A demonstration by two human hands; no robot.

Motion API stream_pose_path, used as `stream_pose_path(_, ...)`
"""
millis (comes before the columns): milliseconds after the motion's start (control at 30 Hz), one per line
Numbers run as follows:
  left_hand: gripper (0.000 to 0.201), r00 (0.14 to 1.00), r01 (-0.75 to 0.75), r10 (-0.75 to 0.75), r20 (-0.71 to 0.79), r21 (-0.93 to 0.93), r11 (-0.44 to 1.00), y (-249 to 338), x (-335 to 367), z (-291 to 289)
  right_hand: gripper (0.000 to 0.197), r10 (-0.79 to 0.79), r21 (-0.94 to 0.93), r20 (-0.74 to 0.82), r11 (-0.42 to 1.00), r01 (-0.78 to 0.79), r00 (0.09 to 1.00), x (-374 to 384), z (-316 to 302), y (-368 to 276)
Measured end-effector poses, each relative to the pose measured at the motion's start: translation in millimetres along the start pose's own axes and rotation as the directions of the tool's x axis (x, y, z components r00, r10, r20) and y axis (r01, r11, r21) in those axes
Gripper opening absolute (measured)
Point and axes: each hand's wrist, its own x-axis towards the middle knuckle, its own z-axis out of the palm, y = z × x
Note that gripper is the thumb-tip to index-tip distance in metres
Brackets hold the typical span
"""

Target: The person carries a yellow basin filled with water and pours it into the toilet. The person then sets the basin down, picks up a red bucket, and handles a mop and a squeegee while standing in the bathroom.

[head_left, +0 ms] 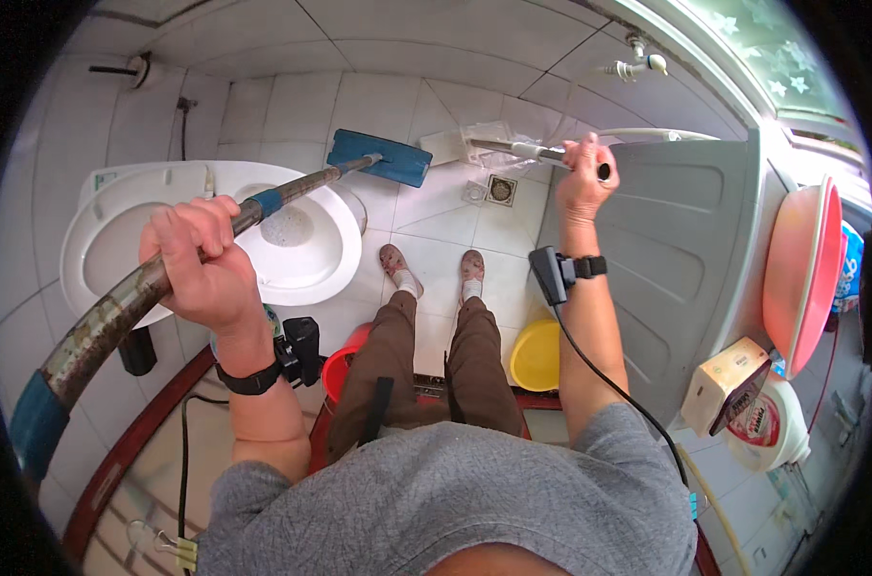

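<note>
My left hand is wrapped round the worn metal pole of a flat mop. The pole slants from the lower left to a blue rectangular head over the tiled floor near the far wall. On the right, my right hand is closed round the dark end of a long-handled tool. Its grey and white shaft runs left to a pale flat head, with clear plastic beside it. What kind of tool this is, I cannot make out. The two heads lie close together, the blue one further left.
White ceramic basins stand on the left, under the pole. A grey appliance fills the right side, with a pink basin and white bottle beyond. Red and yellow buckets flank my legs. A floor drain lies ahead.
</note>
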Motion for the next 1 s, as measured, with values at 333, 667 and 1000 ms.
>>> stream_pose_path(333, 0.037, 1.000, -0.028, 0.028, -0.004, 0.017, 0.999, -8.5, 10.8, -23.5, 0.019, 0.045, -0.300, 0.391, 0.950, 0.081, 0.919, -74.4, -41.7, 18.8)
stream_pose_path(667, 0.036, 0.997, -0.050, 0.053, -0.054, 0.047, 0.998, -14.3, 17.6, -33.4, 0.020, 0.160, -0.508, 0.421, 0.857, 0.086, 0.893, -104.1, -83.0, -27.6)
stream_pose_path(1000, 0.039, 0.983, -0.152, 0.153, -0.100, 0.016, 0.988, 11.8, 45.8, -33.7, 0.029, 0.058, -0.045, 0.087, 0.998, -0.054, 0.995, -36.1, -8.4, -60.2)
